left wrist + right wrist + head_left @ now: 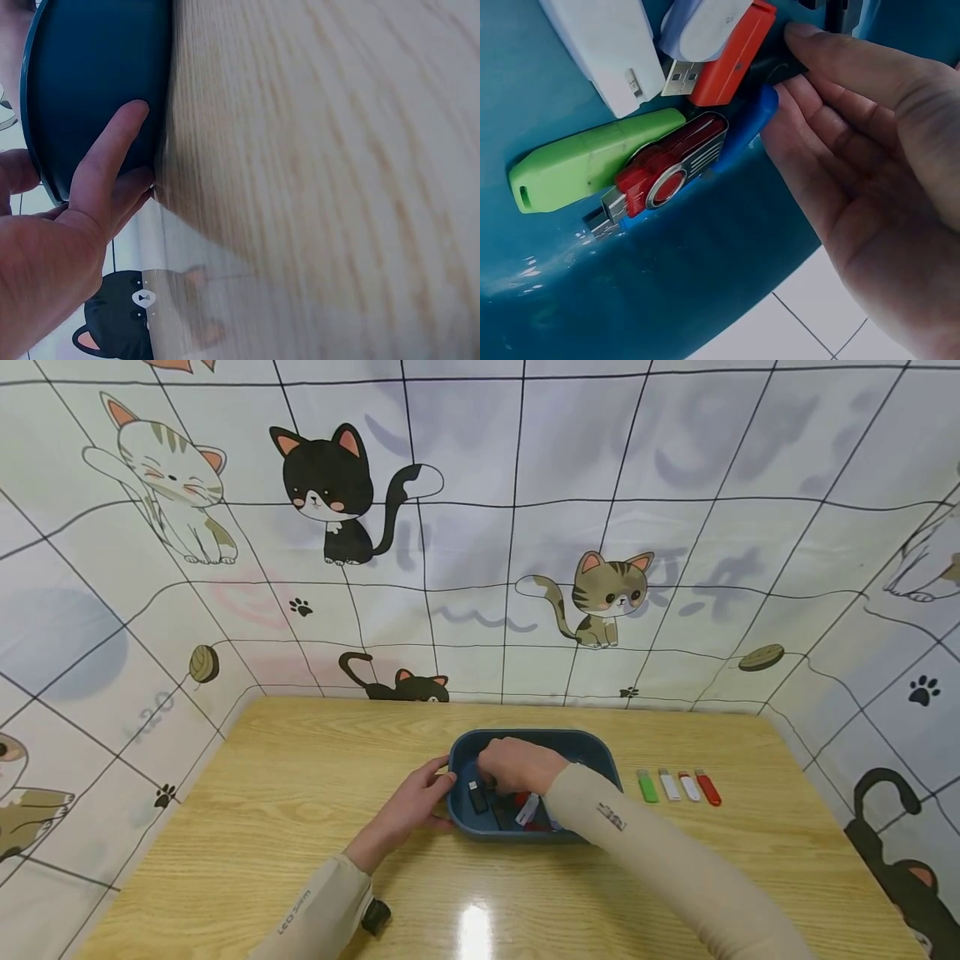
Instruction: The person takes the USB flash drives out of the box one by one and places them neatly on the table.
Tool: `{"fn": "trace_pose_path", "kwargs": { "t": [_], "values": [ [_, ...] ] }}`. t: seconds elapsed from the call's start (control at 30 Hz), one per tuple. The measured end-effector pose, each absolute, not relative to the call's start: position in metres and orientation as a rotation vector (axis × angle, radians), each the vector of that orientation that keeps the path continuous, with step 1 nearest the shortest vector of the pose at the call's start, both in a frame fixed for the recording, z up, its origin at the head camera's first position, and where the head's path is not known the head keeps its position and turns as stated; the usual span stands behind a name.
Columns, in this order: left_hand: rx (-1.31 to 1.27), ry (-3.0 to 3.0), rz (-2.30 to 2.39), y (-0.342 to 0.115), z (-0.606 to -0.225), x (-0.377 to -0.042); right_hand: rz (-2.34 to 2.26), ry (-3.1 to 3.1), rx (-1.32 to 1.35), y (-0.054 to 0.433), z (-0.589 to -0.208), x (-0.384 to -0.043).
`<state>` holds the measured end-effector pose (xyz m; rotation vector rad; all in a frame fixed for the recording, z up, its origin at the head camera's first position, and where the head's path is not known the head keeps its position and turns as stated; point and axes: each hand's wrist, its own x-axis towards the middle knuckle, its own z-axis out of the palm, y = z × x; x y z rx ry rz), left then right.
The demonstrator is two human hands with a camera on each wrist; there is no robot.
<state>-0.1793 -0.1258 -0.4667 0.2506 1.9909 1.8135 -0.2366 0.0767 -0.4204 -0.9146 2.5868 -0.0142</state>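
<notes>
Our left fingers (109, 159) hold the bin (97, 60); crowded USB drives (667, 180) beside our right fingers (799, 161), grip unclear, may snag.

White glare on table (315, 760), dim wrist views

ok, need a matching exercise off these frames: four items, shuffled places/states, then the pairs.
Items
1. left hand
2. right hand
3. bin
4. row of four USB sticks

Places/states
A. lined up right of the bin
B. dark blue, open-topped
C. reaching inside the bin
D. touching the bin's left end

Pairs: 1-D, 2-C, 3-B, 4-A
</notes>
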Motion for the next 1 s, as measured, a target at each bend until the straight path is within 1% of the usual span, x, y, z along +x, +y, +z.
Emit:
{"fn": "trace_pose_path", "kwargs": {
  "t": [0.27,0.73,1.0],
  "values": [
    [0.244,1.995,1.815,-0.125,-0.468,-0.177,-0.015,2.559,-0.938,0.077,-0.418,-0.237],
    [0.209,2.005,1.815,-0.125,-0.469,-0.180,-0.123,2.560,-1.019,0.087,-0.403,-0.239],
    [0.202,2.005,1.815,-0.124,-0.469,-0.180,-0.174,2.589,-0.990,0.098,-0.389,-0.237]
  ]
}}
